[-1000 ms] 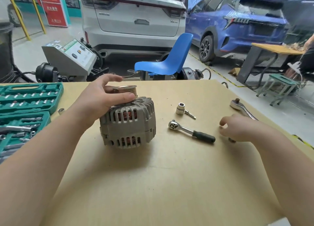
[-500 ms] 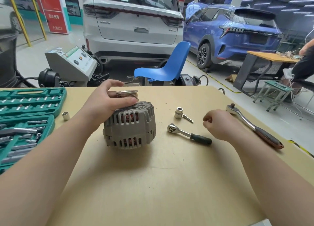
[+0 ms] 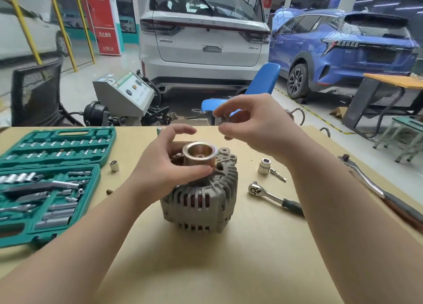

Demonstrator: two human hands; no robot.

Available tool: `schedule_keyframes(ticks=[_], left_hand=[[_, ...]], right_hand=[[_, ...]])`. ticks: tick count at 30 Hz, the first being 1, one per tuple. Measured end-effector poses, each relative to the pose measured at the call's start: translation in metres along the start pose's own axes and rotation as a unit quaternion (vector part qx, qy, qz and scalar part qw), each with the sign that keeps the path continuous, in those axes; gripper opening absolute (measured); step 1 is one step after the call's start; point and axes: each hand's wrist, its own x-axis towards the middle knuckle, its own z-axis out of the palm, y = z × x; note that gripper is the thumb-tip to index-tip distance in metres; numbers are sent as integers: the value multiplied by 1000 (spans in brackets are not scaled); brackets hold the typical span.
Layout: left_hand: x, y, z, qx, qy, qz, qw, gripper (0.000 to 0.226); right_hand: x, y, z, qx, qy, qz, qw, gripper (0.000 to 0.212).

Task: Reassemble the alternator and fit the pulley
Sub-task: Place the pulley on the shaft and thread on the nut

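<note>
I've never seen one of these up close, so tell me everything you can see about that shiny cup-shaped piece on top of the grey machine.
The pulley is a shiny metal cup with a coppery tint, a flared rim, grooves round its side and a small centre hole. It sits upright, open end up, on top of the grey ribbed alternator. The left hand holds it, with the thumb across its near side and the fingers curled behind. The right hand hovers above, apart from it, pinching a small metal part.

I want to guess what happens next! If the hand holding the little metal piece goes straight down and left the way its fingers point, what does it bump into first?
Probably the pulley on top of the alternator. The right hand pinches a small metal part just above and right of it, though depth is hard to judge.
</note>
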Motion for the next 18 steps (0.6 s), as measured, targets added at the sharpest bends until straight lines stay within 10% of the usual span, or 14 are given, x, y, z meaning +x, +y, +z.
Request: schedule_keyframes(ticks=[18], left_hand=[[-6,22,22,170,-152,162,960,81]], right_hand=[[-22,-5,-37,-43,-160,-93,982,20]])
